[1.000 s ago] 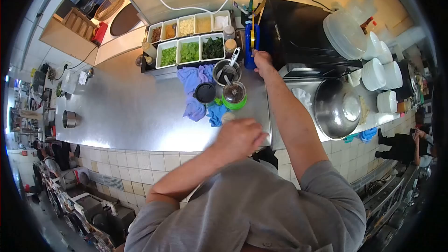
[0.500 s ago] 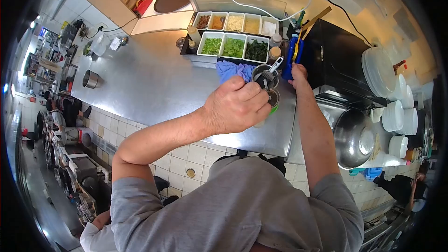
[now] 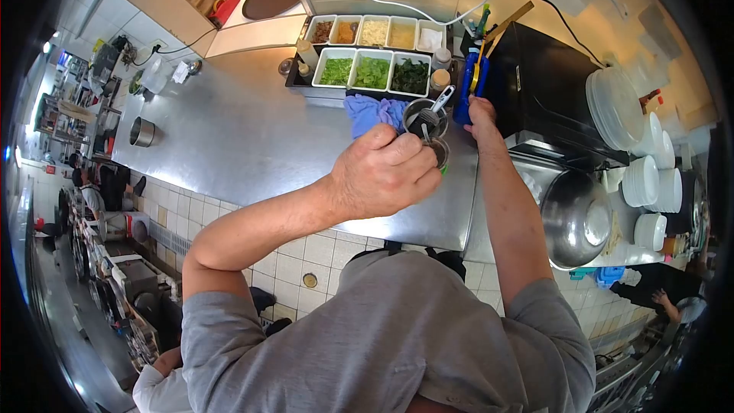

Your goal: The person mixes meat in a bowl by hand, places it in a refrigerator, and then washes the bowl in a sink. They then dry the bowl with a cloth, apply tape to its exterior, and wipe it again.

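Note:
My left hand (image 3: 388, 172) is closed in a fist above the steel counter, beside two metal cups. What it grips is hidden; a thin metal stem shows by its knuckles. The upper metal cup (image 3: 411, 108) holds a utensil with a pale handle (image 3: 443, 98). The lower cup (image 3: 439, 151) is partly behind my fist, with a bit of green at its base. My right hand (image 3: 482, 117) is closed at the lower end of an upright blue object with a yellow strip (image 3: 469, 84), its fingers partly hidden.
White tubs of chopped greens (image 3: 372, 71) and toppings stand at the back of the counter (image 3: 252, 130). A purple cloth (image 3: 372, 113) lies before them. At right are a black box-shaped unit (image 3: 547, 95), a steel bowl (image 3: 575, 218) and stacked white containers (image 3: 641, 181). Other people are at the edges.
The view has shifted slightly, so the counter items appear a little further left and up. Both hands keep nearly the same places and poses.

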Motion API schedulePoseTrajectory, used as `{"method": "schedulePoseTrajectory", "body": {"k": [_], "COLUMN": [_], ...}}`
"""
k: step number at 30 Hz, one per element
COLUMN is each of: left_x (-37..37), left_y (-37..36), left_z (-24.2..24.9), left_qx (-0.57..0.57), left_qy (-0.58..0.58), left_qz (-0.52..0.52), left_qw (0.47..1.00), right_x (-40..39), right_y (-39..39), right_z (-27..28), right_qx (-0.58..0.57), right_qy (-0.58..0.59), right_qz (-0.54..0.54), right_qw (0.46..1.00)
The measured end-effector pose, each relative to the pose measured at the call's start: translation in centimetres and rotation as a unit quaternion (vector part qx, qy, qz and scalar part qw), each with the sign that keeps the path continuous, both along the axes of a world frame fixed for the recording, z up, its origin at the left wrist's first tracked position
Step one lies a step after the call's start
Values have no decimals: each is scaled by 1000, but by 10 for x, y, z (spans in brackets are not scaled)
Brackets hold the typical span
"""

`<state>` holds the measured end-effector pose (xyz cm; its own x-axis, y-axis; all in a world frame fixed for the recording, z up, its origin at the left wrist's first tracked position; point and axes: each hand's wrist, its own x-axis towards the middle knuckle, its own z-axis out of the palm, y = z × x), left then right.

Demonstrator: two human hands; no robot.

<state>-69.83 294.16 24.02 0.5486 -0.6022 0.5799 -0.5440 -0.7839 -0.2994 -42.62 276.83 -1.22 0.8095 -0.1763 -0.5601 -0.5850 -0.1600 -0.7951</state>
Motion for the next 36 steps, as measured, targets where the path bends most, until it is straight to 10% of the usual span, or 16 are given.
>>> {"method": "schedulePoseTrajectory", "body": {"k": [10,17,21,28,31,33,36], "left_x": [-4,-48,-45,12,55,85,117], "left_y": [-7,-53,-90,-152,-167,-167,-163], "left_z": [-3,-42,-99,-214,-248,-299,-299], "left_qx": [-52,-350,-441,-700,-724,-664,-624], "left_qy": [120,629,612,616,570,427,432], "left_qz": [-19,-87,-121,87,148,134,188], "left_qw": [991,689,645,352,359,600,623], "right_x": [4,15,1,-42,-47,-47,-46], "right_y": [-2,0,3,-19,-24,-30,-27], "right_z": [-12,-34,-17,-3,-16,-16,-26], "right_qx": [24,81,97,127,121,99,65], "right_qy": [-11,-80,-90,-105,-108,-115,-146], "right_qz": [4,-68,-82,-33,-26,10,-13], "right_qw": [1000,991,988,986,987,988,987]}}
